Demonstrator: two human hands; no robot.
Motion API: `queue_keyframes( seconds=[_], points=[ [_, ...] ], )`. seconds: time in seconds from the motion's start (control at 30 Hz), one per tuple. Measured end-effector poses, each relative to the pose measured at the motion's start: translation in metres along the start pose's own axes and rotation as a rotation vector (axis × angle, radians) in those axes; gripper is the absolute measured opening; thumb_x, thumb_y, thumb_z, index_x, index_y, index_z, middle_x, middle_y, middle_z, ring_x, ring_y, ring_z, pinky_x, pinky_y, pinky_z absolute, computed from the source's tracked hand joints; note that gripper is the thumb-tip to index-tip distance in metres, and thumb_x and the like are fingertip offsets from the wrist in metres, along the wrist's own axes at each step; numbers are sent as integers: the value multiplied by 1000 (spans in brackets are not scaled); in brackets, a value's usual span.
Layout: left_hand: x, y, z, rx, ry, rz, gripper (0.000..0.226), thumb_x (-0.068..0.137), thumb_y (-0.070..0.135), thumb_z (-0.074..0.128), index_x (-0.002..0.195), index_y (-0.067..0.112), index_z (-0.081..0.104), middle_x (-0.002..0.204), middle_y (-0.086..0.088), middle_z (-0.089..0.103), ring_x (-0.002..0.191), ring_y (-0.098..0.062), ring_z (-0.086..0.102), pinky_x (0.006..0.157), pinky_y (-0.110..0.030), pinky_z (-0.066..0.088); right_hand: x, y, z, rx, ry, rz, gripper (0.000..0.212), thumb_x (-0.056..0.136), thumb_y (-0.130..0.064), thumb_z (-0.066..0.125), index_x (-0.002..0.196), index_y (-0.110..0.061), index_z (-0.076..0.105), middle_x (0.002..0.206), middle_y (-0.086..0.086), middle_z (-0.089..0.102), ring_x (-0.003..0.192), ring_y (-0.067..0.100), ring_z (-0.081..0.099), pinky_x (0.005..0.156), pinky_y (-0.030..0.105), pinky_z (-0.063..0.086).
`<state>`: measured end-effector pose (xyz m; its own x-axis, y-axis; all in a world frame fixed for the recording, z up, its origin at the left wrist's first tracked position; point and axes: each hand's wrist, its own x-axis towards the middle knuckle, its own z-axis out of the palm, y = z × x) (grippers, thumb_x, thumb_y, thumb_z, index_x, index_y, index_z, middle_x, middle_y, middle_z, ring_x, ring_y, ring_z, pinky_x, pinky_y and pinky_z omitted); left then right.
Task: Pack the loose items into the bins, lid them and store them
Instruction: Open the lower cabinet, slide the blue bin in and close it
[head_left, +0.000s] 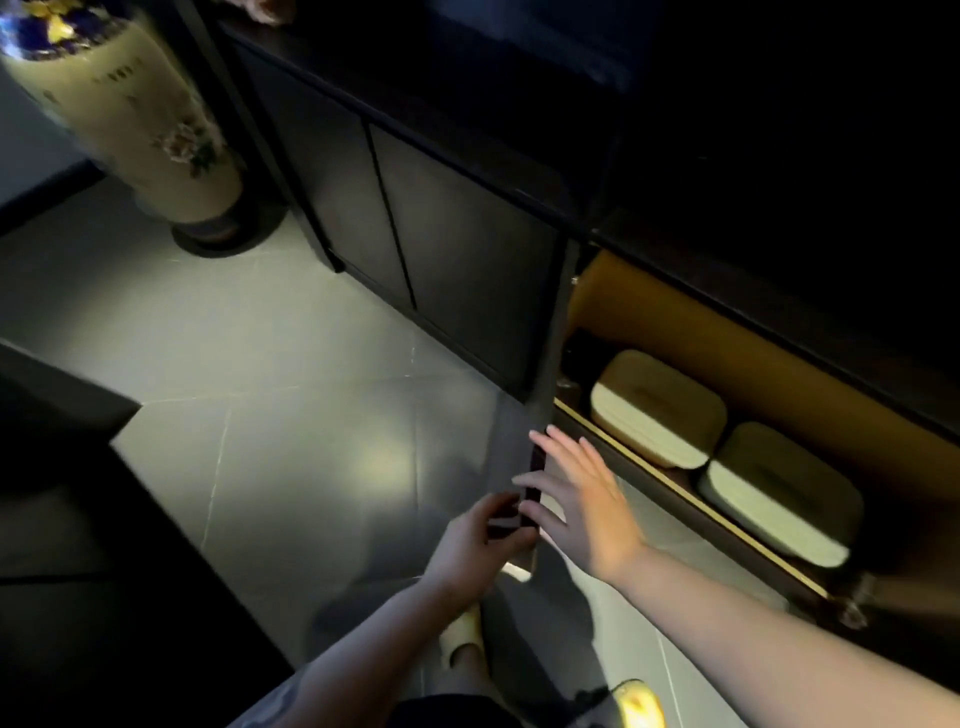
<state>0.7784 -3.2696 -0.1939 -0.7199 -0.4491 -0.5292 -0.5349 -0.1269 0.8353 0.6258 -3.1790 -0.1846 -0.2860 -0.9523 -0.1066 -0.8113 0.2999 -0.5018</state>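
- Down at floor level, inside the open low cabinet (613, 312): two lidded bins, far bin (657, 405) and near bin (779, 493), side by side and touching or nearly so, lids on.
- Storing step, by the look of it: bins already lidded and shelved, cabinet door (540, 415) swung out edge-on toward the camera, not yet closed.
- Next move, as a judgement: swinging the door to the right across the opening, clear of the bins' front edges, with fingers out of the closing gap.
- Left hand (478, 540): fingers curled round the door's lower edge, gripping it, forearm rising from bottom centre.
- Right hand (582, 499): flat and spread, fingers straight, fingertips touching or just beside the door's inner face, holding nothing; forearm stretched in from the lower right.
- Elsewhere: tall floral vase (130, 114) standing on the grey tiled floor (260, 364) well apart to the left; slippered feet below the arms.
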Motion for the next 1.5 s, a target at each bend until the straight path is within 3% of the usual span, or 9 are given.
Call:
queue_keyframes(
  seconds=[0.1, 0.23, 0.43, 0.63, 0.83, 1.07, 1.2, 1.33, 1.5],
  points=[
    [13, 27, 68, -7, -85, -31, 62, 85, 30, 67, 140, 24, 40, 131, 3, 56, 112, -11, 60, 96, -39, 50, -50, 38, -21, 117, -9, 242, 43, 95, -42, 49, 138, -41, 43, 154, -18, 27, 139, 3, 29, 112, 26, 30],
    [40, 65, 152, -80, -73, 0, 50, 88, 3, 60, 135, 8, 45, 121, -10, 64, 111, -22, 61, 93, -33, 51, -90, 87, -48, 295, 207, 614, 30, 91, -38, 60, 120, -36, 61, 115, -10, 68, 103, 13, 63, 87, 28, 50],
    [81, 104, 235, -201, 84, -16, 21, 87, 4, 62, 101, 18, 56, 87, 7, 66, 69, 7, 63, 57, -7, 47, -82, 159, -104, 237, 112, 808, 20, 86, -36, 66, 104, -31, 72, 111, -8, 70, 105, 16, 62, 83, 23, 44],
    [117, 128, 258, -193, 161, -68, 25, 74, 16, 79, 74, 32, 60, 74, 15, 66, 68, -3, 62, 64, -21, 52, -61, 199, -138, 337, 140, 1020, 8, 74, -32, 79, 70, -31, 73, 87, -8, 72, 82, 12, 66, 70, 24, 52],
    [143, 154, 265, 18, 125, -66, 21, 73, 25, 79, 88, 18, 67, 84, 5, 67, 79, -12, 62, 74, -26, 49, -78, 213, -146, 484, 336, 994, 10, 87, -25, 64, 85, -28, 74, 96, -6, 72, 92, 12, 65, 79, 26, 50],
    [106, 130, 285, 435, -646, -156, 62, 80, 17, 70, 136, 11, 44, 132, -14, 54, 114, -22, 56, 91, -29, 48, -227, 173, -115, 443, 831, 1261, 33, 89, -13, 63, 121, -20, 64, 120, -4, 64, 115, 15, 57, 99, 30, 43],
    [84, 137, 335, 749, -976, 312, 52, 84, 10, 64, 133, 18, 50, 135, -3, 53, 118, -12, 51, 95, -14, 37, -335, 140, -115, 60, 908, 1568, 42, 84, -10, 67, 125, -19, 61, 129, 3, 59, 125, 23, 47, 105, 36, 36],
    [48, 150, 392, 898, -1169, 705, 40, 84, 16, 62, 124, 22, 59, 135, 2, 51, 127, -11, 45, 107, -20, 27, -421, 115, -111, -61, 736, 1914, 59, 86, -23, 64, 141, -20, 44, 149, 8, 39, 138, 28, 31, 110, 41, 30],
    [1, 147, 447, 905, -1221, 800, 36, 84, 18, 60, 118, 28, 63, 133, 6, 51, 123, -10, 48, 106, -35, 35, -474, 112, -89, 105, 426, 2058, 70, 95, -36, 50, 151, -17, 12, 159, 4, 13, 146, 25, 11, 115, 42, 18]
  ],
)
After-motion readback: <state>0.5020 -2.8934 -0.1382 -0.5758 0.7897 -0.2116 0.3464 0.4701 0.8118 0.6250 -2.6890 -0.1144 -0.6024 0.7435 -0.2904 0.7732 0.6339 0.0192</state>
